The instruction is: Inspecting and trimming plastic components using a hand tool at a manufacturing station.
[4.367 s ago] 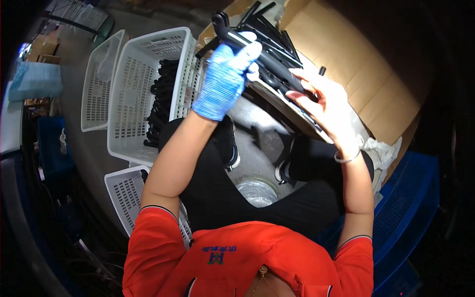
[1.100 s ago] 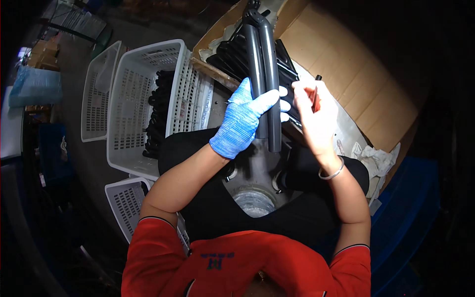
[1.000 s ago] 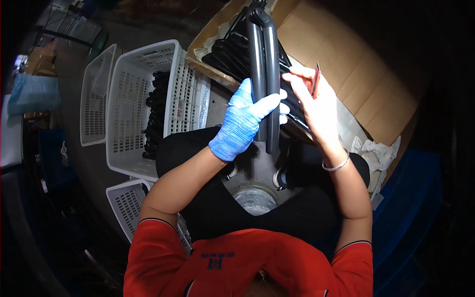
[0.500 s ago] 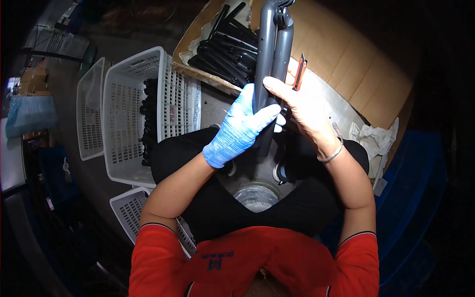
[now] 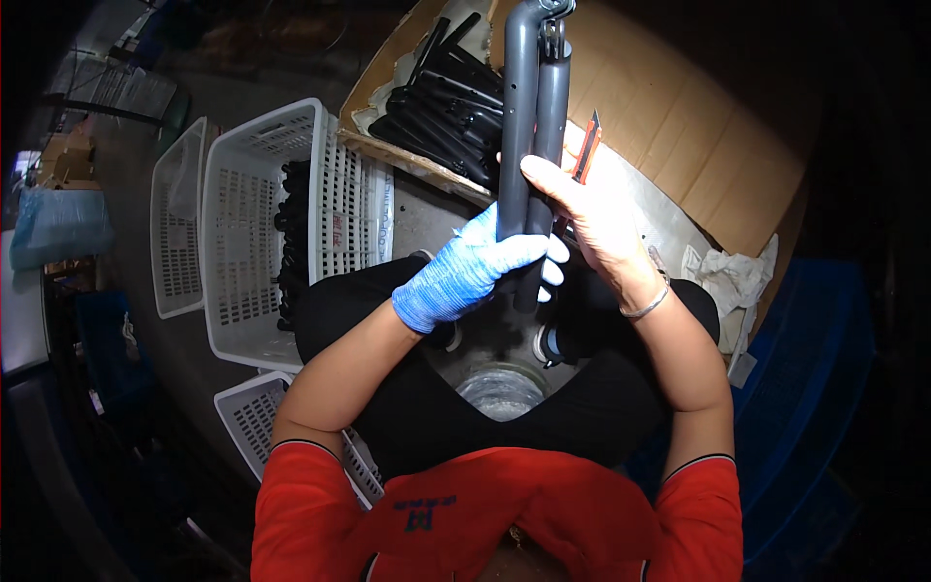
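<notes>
At upper centre, left hand [image 5: 464, 270] clasped dark tubes [image 5: 520, 116]; right hand [image 5: 603, 215] braced them, gripping a knife [image 5: 588, 147] best aimed away.

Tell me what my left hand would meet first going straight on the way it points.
Your left hand grips the dark tubes; just past them, your right hand looks first in line, though depth is unclear.

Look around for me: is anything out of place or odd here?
Nothing looks spilled or broken. Odd: only the left hand wears a glove, while the bare right hand, on the tubes, holds a red knife, blade out. A crumpled white wad looks untidy at the right end of the box.
</notes>
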Demonstrator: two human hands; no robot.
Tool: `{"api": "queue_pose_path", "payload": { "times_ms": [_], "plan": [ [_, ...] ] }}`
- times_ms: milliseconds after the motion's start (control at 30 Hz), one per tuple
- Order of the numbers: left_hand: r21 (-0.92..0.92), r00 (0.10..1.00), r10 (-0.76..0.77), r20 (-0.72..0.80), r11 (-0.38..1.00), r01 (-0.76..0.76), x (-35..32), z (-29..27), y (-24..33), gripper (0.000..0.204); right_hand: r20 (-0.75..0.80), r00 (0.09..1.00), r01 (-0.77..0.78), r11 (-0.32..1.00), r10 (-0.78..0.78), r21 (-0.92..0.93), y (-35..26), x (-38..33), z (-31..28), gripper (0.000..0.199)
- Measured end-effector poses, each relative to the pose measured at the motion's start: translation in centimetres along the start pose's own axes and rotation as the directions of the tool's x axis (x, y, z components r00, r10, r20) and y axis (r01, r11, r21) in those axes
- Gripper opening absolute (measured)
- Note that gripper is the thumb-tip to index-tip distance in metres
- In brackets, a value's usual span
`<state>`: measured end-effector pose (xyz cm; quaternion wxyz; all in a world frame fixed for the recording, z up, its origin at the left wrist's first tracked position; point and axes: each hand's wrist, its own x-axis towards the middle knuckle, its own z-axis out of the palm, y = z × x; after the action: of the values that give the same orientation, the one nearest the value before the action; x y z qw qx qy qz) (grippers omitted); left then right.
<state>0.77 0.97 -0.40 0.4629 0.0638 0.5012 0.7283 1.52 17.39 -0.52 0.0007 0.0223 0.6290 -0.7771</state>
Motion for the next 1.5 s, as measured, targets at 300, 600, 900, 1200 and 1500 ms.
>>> {"api": "queue_pose_path", "payload": {
  "times_ms": [300, 600, 900, 1200, 1500],
  "plan": [
    [0.483, 0.922, 0.360, 0.142, 0.788, -0.382, -0.3, 0.1, 0.0, 0.027, -0.022, 0.999, -0.035, 0.991, 0.038, 0.130, 0.1, -0.1, 0.2, 0.030],
    [0.131, 0.997, 0.075, -0.026, 0.989, -0.071, -1.0, 1.0, 0.8, 0.025, 0.035, 0.997, -0.079, 0.950, 0.072, 0.303, -0.5, -0.5, 0.9, 0.032],
    [-0.064, 0.965, 0.131, -0.226, 0.987, -0.149, -0.6, -0.3, -0.3, 0.027, -0.122, 0.988, -0.040, 0.919, 0.095, 0.392, 3.0, 0.6, 0.4, 0.026],
    [-0.145, 0.977, 0.058, -0.205, 0.985, -0.089, -0.8, -1.9, 0.0, 0.032, -0.173, 0.980, 0.095, 0.995, -0.097, -0.021, 5.6, 0.6, 1.1, 0.048],
    [-0.182, 0.985, -0.081, -0.153, 0.982, 0.052, -0.8, -1.4, -0.5, 0.036, -0.061, 0.969, -0.219, 0.945, 0.240, 0.242, 5.9, -0.1, 1.9, 0.050]
  ]
}}
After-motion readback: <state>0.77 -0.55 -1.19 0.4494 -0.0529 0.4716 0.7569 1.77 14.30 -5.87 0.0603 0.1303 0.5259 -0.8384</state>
